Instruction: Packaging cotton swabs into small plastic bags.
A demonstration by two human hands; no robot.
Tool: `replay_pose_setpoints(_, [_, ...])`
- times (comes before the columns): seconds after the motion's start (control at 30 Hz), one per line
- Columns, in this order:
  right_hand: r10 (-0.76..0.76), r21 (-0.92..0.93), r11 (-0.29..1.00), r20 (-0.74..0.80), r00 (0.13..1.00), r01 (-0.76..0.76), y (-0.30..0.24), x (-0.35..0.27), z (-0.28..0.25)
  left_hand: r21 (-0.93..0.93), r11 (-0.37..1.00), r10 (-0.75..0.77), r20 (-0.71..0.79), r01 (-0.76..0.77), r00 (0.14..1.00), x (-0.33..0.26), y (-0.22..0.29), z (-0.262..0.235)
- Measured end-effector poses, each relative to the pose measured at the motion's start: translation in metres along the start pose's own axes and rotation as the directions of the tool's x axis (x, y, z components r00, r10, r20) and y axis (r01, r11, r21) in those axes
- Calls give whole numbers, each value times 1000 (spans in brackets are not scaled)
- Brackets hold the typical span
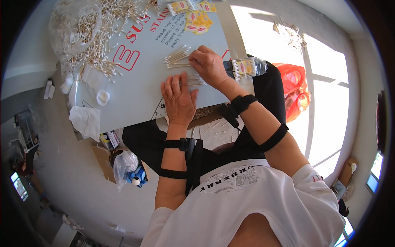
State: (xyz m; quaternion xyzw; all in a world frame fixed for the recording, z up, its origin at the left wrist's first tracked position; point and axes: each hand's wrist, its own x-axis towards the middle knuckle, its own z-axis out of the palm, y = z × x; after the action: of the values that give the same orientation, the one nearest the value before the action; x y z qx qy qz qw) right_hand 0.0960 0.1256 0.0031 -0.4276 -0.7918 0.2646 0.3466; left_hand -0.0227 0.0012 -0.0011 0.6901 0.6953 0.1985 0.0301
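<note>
My left hand (180, 99) lies flat on the grey printed board (140, 90), its fingers stretched out. Its fingertips rest beside a small row of cotton swabs (196, 80), which it partly hides. Just beyond, my right hand (209, 68) is closed in a pinch at the end of a cotton swab (180, 65). That swab lies along the near side of a loose fanned group of cotton swabs (177, 55). To the right of this hand, a clear packet of cotton swabs (244, 68) with a yellow label sits at the board's edge.
A large heap of cotton swabs (111, 20) and a clear plastic bag (76, 29) cover the far left. Yellow label cards (196, 21) and another swab packet (181, 7) lie at the back. White tissue (85, 120) hangs over the left corner. A red bag (292, 90) stands on the right.
</note>
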Motion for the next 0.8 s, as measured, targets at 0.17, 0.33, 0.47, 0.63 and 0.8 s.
replay_pose_setpoints(0.17, [-45, -69, 996, 63, 997, 49, 0, 4, 7, -2, 1000, 0, -13, 0, 1000, 0, -1, 1])
replay_pose_setpoints(0.33, [-31, -155, 987, 103, 994, 47, -1, 7, 12, -13, 1000, 7, -32, -7, 999, 0, 0, 1])
replay_pose_setpoints(0.47, [-84, -202, 972, 176, 981, 119, -1, 9, 12, 15, 1000, -11, -7, 11, 1000, 0, -1, 1])
replay_pose_setpoints(0.63, [-147, -183, 964, 242, 959, 193, -1, 8, 7, 10, 1000, -7, -25, 7, 1000, 0, 0, 2])
replay_pose_setpoints(0.8, [-32, -34, 999, 159, 987, 38, -8, 3, -14, 17, 1000, -5, -29, 6, 1000, 0, 0, 2])
